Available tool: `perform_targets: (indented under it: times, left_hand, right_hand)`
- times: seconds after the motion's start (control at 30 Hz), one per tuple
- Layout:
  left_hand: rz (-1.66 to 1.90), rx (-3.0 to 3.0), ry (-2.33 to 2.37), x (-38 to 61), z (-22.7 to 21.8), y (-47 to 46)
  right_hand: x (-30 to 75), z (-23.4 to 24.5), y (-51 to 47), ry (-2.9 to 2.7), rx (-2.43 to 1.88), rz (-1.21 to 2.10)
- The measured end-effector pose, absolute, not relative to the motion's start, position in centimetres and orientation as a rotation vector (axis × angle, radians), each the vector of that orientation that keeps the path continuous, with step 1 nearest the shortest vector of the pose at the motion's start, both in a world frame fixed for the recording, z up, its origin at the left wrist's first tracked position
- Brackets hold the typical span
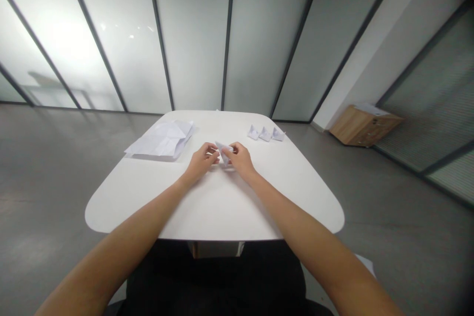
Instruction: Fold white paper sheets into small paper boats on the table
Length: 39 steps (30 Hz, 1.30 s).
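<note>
My left hand (202, 160) and my right hand (240, 160) meet near the middle of the white table, both pinching a folded piece of white paper (223, 153) between them. Its pointed end sticks up and away from me, and my fingers hide part of it. Beyond my right hand stand several small folded paper boats (265, 134) in a row. To the left of my left hand lies a loose pile of white paper sheets (162, 140).
The rounded white table (218, 215) stands on a grey floor before frosted glass walls. A low wooden cabinet (365, 126) with papers on top stands at the far right. A dark chair or my dark clothing fills the bottom of the view.
</note>
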State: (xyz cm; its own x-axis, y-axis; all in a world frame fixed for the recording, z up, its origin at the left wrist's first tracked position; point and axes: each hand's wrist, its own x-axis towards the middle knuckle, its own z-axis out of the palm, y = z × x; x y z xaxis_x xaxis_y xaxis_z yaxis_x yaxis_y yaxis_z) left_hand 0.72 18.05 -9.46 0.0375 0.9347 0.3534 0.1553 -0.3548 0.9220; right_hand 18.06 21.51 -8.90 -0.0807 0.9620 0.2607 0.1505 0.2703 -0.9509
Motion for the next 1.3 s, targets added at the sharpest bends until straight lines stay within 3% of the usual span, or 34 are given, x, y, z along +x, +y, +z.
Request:
perform_targets:
  times: [0.23, 1.0, 1.3]
  left_hand:
    - [1.409, 1.56, 1.116, 0.6, -9.4, 18.4]
    - [1.444, 1.974, 1.347, -1.4, -8.8, 18.8]
    - [1.413, 1.422, 0.949, -0.3, -9.1, 18.5]
  right_hand:
    - [17.3, -8.0, 20.5, -1.48, -0.834, 1.193]
    - [17.9, -7.6, 20.6, -1.26, -0.708, 1.354]
    - [18.2, -7.8, 21.1, -1.364, -0.803, 1.273]
